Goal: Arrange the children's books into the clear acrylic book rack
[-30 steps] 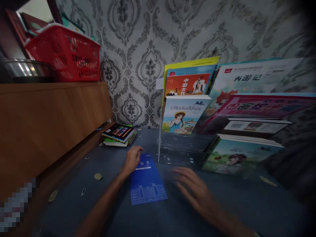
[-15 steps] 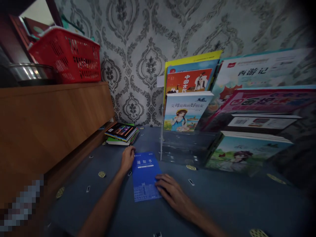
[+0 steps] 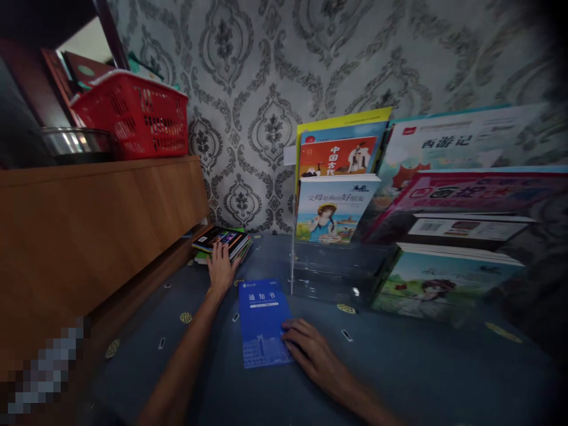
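Observation:
My left hand point(image 3: 222, 269) reaches to a small stack of books, its fingers stretched over the black-covered book point(image 3: 208, 239) on top. Whether the fingertips press on that cover I cannot tell. A green-edged book point(image 3: 202, 258) lies beneath it. In the middle of the table lies a blue booklet point(image 3: 264, 319) with white lettering, flat and face up. At its lower right edge rests my right hand point(image 3: 313, 349), fingers extended and touching the border.
A clear acrylic book rack point(image 3: 328, 278) stands at the right, holding several upright books, among them a blue beach-scene book point(image 3: 335, 222). On the left a wooden cabinet point(image 3: 110, 219) carries a red plastic basket point(image 3: 133, 118) and a metal bowl point(image 3: 77, 142). Patterned wall behind.
My left hand has left the top left edge of the blue booklet and moved up and left onto the book stack. My right hand stays at the booklet's edge. The view has tilted slightly.

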Demonstrator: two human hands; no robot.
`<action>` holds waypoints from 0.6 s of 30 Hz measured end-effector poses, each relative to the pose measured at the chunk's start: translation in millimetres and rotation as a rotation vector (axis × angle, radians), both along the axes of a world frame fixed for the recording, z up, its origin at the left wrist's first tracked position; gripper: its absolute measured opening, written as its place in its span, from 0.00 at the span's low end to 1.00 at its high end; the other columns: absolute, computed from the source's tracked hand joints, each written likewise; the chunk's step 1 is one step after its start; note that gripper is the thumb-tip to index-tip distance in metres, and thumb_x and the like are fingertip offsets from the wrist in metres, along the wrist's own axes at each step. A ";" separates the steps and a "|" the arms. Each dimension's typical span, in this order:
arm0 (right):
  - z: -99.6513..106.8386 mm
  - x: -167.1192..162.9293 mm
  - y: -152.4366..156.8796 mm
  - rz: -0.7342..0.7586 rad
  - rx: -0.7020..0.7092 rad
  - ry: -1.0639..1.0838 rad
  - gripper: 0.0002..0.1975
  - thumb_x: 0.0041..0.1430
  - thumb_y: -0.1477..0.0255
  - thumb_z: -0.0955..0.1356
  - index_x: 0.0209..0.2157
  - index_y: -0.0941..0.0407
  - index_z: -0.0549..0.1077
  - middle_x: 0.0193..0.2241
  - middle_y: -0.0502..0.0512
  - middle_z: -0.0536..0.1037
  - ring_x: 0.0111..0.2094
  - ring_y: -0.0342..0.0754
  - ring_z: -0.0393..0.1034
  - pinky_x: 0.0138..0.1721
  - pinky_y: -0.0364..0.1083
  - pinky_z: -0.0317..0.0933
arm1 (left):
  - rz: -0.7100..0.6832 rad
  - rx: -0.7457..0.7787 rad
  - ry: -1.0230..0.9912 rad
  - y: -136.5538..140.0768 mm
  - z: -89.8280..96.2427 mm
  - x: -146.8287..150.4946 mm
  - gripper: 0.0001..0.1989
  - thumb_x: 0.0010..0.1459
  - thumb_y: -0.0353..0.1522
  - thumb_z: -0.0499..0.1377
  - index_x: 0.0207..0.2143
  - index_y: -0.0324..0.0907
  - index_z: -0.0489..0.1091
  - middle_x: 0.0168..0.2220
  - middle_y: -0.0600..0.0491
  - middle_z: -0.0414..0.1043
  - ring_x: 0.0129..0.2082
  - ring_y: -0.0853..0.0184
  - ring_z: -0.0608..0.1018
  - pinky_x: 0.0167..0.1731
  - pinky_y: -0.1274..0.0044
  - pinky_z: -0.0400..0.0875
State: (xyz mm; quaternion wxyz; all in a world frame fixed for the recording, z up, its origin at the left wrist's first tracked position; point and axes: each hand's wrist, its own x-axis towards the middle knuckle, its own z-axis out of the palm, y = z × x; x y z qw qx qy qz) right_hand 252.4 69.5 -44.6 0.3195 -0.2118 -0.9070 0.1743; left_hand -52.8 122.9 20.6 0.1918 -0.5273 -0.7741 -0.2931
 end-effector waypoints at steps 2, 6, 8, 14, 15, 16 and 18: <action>-1.4 -0.1 0.9 -0.001 0.006 0.006 0.14 0.69 0.66 0.61 0.48 0.53 0.75 0.51 0.61 0.77 0.55 0.53 0.70 0.61 0.59 0.62 | 0.018 -0.057 -0.019 5.8 0.4 2.2 0.25 0.66 0.40 0.51 0.63 0.41 0.62 0.66 0.39 0.59 0.68 0.53 0.57 0.62 0.52 0.55; 0.6 -0.4 0.4 0.006 -0.007 0.000 0.13 0.69 0.66 0.61 0.47 0.52 0.75 0.51 0.60 0.77 0.55 0.52 0.71 0.60 0.58 0.63 | 0.043 -0.048 -0.022 7.9 -0.4 2.5 0.22 0.68 0.37 0.47 0.61 0.43 0.65 0.64 0.42 0.63 0.66 0.55 0.61 0.62 0.50 0.55; 1.8 -0.3 0.0 0.010 -0.013 0.002 0.14 0.69 0.66 0.61 0.47 0.52 0.75 0.51 0.60 0.77 0.55 0.53 0.70 0.60 0.59 0.62 | 0.028 -0.046 0.018 5.3 -0.4 0.4 0.21 0.68 0.36 0.47 0.59 0.43 0.66 0.63 0.42 0.65 0.65 0.55 0.63 0.62 0.49 0.54; 7.5 -1.0 -0.9 0.009 -0.071 -0.047 0.14 0.70 0.66 0.60 0.45 0.54 0.76 0.51 0.61 0.76 0.56 0.52 0.69 0.62 0.58 0.60 | -0.030 -0.039 0.134 -3.3 -5.7 -9.5 0.19 0.68 0.36 0.49 0.58 0.43 0.68 0.61 0.42 0.68 0.63 0.53 0.67 0.61 0.46 0.51; 8.8 -1.1 -1.2 0.009 -0.078 -0.057 0.14 0.70 0.66 0.60 0.45 0.54 0.76 0.51 0.61 0.76 0.56 0.53 0.69 0.62 0.58 0.60 | -0.044 -0.037 0.147 -4.6 -7.6 -11.4 0.19 0.68 0.36 0.50 0.57 0.43 0.68 0.61 0.41 0.68 0.62 0.53 0.67 0.62 0.46 0.50; 9.8 -1.2 -1.7 0.010 -0.083 -0.066 0.14 0.70 0.67 0.60 0.44 0.54 0.76 0.51 0.61 0.76 0.56 0.53 0.69 0.61 0.59 0.60 | -0.058 -0.034 0.154 -5.9 -9.7 -13.4 0.19 0.67 0.35 0.50 0.57 0.43 0.69 0.61 0.41 0.68 0.62 0.52 0.67 0.62 0.46 0.51; 11.1 -1.1 -2.6 0.009 -0.083 -0.070 0.14 0.70 0.67 0.60 0.45 0.54 0.75 0.51 0.61 0.76 0.56 0.53 0.69 0.61 0.59 0.61 | -0.093 -0.025 0.150 -9.1 -13.7 -17.0 0.18 0.67 0.35 0.51 0.57 0.43 0.69 0.61 0.41 0.68 0.62 0.51 0.68 0.61 0.49 0.56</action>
